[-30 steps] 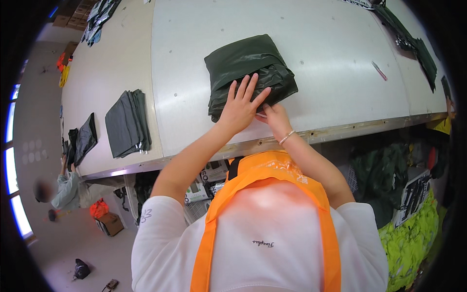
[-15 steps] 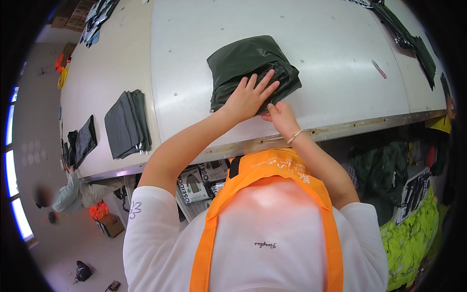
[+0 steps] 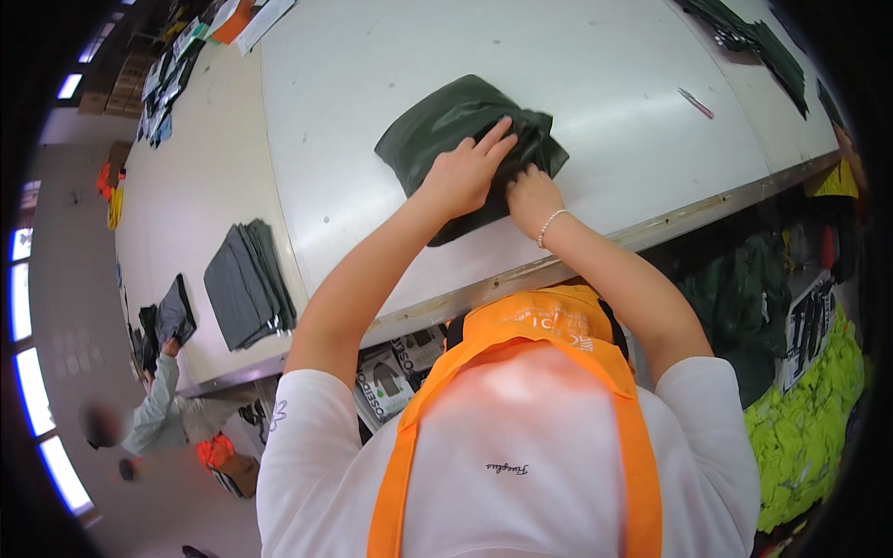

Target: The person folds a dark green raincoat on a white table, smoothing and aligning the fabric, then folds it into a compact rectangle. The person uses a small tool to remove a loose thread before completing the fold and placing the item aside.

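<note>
On the table lies a dark green folded garment (image 3: pixel 456 112) of smooth, slightly shiny material, bunched along its right side. My left hand (image 3: pixel 462 177) rests on top of it, fingers stretched out over the bunched part. Against its near right edge, my right hand (image 3: pixel 536 203) is closed with bent fingers on the cloth; the fingertips are partly hidden in the folds. A beaded bracelet circles the right wrist.
A stack of folded dark grey-green garments (image 3: pixel 246 288) lies to the left on the pale table (image 3: pixel 605 56). A pen (image 3: pixel 696 102) and dark green pieces (image 3: pixel 749 42) lie right. Bright yellow-green fabric (image 3: pixel 805 418) is heaped below. At far left another person (image 3: pixel 158 400) handles dark fabric.
The view has turned somewhat. My left hand's fingers have drawn closer together on the garment, and my right hand has moved up and in against its edge. The bunched cloth has shifted.
</note>
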